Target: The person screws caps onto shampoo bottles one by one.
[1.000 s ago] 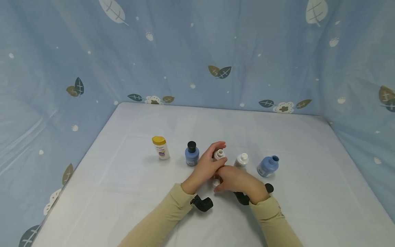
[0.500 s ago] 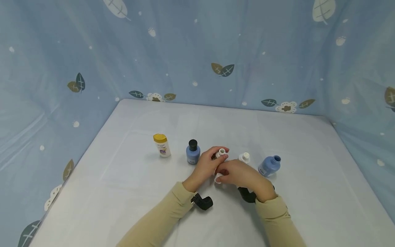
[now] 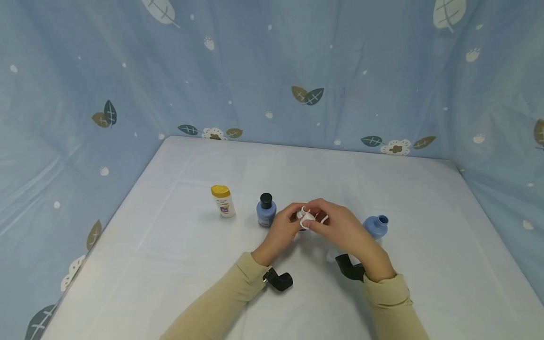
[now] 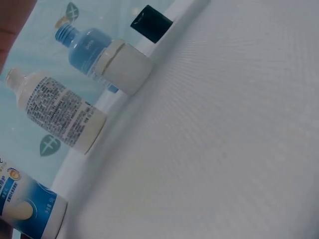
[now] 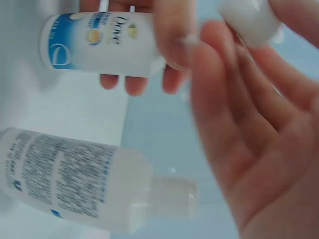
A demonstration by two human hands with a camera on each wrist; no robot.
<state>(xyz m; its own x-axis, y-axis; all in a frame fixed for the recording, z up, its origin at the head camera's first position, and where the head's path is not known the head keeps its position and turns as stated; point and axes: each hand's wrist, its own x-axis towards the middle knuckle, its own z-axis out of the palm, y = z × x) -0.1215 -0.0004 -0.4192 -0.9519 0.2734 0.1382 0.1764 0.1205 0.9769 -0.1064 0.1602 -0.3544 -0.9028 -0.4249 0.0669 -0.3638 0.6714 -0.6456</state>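
Observation:
My left hand (image 3: pixel 284 231) holds a small white Dove bottle (image 5: pixel 102 42) upright, its fingers and thumb around the body. The bottle's neck is uncapped. A white cap (image 3: pixel 307 221) is pinched between the thumb and fingers of my right hand (image 3: pixel 346 229), close beside the bottle's mouth. In the right wrist view this cap (image 5: pixel 249 20) appears apart from the neck. A second white bottle (image 5: pixel 75 174) with dense printed text stands beside the Dove bottle; in the head view my right hand mostly covers it.
Left of my hands stand a blue bottle (image 3: pixel 266 215) with a black cap and a white bottle (image 3: pixel 223 203) with a yellow cap. To the right is an uncapped blue bottle (image 3: pixel 376 227). A loose black cap (image 4: pixel 152 24) and white cap (image 4: pixel 124 67) rest on the table.
My right hand has picked up the white cap from the table near my left hand and raised it to the Dove bottle's mouth. The left hand has kept its hold.

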